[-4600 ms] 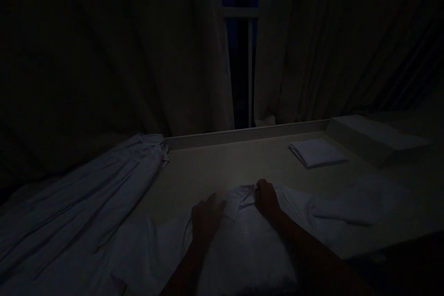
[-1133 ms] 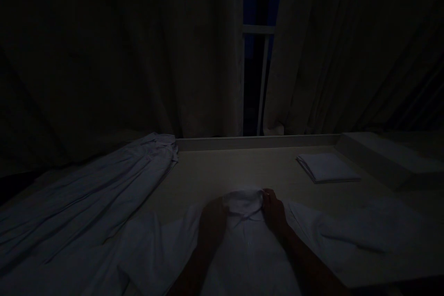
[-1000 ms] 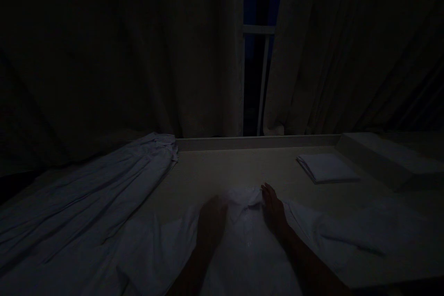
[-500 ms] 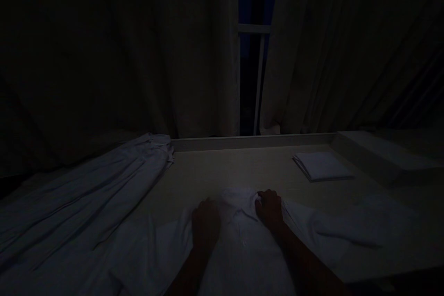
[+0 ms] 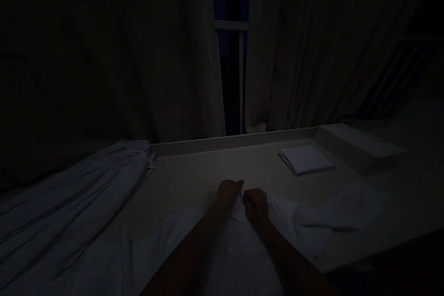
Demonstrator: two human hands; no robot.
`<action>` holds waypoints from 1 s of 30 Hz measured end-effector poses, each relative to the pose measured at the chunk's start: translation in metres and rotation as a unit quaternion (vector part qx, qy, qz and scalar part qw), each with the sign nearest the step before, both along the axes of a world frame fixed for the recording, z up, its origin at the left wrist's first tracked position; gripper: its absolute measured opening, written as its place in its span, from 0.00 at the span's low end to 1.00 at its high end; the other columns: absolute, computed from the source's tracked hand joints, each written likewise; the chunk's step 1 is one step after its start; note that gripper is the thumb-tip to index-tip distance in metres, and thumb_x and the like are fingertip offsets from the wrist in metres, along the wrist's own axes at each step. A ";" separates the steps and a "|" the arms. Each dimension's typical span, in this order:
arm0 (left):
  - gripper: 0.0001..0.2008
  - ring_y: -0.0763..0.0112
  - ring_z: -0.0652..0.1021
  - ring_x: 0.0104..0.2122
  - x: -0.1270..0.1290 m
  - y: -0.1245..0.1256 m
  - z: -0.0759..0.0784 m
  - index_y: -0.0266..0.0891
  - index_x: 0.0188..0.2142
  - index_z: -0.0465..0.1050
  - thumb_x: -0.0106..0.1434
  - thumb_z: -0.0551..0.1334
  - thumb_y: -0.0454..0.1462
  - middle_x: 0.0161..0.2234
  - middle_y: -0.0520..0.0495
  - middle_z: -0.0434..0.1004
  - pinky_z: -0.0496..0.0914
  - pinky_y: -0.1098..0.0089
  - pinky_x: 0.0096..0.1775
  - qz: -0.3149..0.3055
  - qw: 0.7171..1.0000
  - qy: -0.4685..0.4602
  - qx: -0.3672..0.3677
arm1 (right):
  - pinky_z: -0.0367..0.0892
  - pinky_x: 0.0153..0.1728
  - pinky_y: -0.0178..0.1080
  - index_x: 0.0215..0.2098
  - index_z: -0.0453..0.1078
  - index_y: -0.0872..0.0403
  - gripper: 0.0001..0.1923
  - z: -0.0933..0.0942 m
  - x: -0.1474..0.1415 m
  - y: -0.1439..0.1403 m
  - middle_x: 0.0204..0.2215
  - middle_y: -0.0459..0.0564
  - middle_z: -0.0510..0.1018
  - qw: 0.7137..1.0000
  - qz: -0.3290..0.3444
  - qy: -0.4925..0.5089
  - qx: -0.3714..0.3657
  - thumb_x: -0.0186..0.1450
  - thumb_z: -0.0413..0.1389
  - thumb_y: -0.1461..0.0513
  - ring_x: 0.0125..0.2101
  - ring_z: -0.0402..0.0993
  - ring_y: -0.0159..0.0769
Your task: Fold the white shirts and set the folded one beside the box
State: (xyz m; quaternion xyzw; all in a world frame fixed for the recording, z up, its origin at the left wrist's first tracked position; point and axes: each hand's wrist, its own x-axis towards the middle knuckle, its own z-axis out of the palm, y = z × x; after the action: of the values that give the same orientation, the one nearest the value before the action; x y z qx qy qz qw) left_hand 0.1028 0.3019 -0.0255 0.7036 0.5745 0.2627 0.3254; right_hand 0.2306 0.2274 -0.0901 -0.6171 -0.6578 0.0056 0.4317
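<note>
Pinching the collar of a pale shirt, the left hand and right hand are closing on it side by side; uneven pulling could crease it. The shirt is lying on the tabletop, a folded cloth beyond, while curtains are hanging behind in the dim room.

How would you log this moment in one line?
left hand: at collar, grip unclear; right hand: pinching collar; shirt: on table; folded cloth: beyond shirt, right
</note>
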 end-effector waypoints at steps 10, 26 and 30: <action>0.16 0.73 0.71 0.24 -0.010 0.000 -0.003 0.35 0.37 0.75 0.57 0.58 0.45 0.22 0.52 0.71 0.62 0.74 0.27 0.012 0.997 -0.073 0.009 | 0.55 0.46 0.38 0.37 0.73 0.53 0.15 0.007 -0.002 -0.002 0.35 0.50 0.78 0.997 -0.016 0.073 -0.017 0.71 0.47 0.57 0.39 0.69 0.36; 0.12 0.64 0.77 0.42 -0.035 0.019 0.012 0.39 0.38 0.79 0.55 0.60 0.32 0.39 0.44 0.80 0.67 0.67 0.46 -0.122 0.981 0.128 0.085 | 0.63 0.34 0.35 0.31 0.80 0.53 0.09 0.055 0.065 0.032 0.32 0.50 0.82 0.962 0.106 0.020 -0.253 0.55 0.63 0.57 0.34 0.75 0.38; 0.13 0.65 0.77 0.42 -0.036 0.023 0.012 0.39 0.41 0.77 0.58 0.57 0.32 0.40 0.44 0.80 0.66 0.68 0.45 -0.130 0.971 0.167 0.107 | 0.59 0.27 0.33 0.29 0.79 0.56 0.11 0.069 0.111 0.024 0.26 0.48 0.80 0.952 0.109 0.020 -0.284 0.53 0.64 0.56 0.28 0.73 0.35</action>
State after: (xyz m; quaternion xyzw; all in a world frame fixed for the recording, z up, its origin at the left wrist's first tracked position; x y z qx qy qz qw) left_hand 0.0670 0.3250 -0.0131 0.8371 0.4926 0.1565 0.1794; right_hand 0.3411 0.2512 -0.0208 -0.6384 -0.6835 0.2523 0.2483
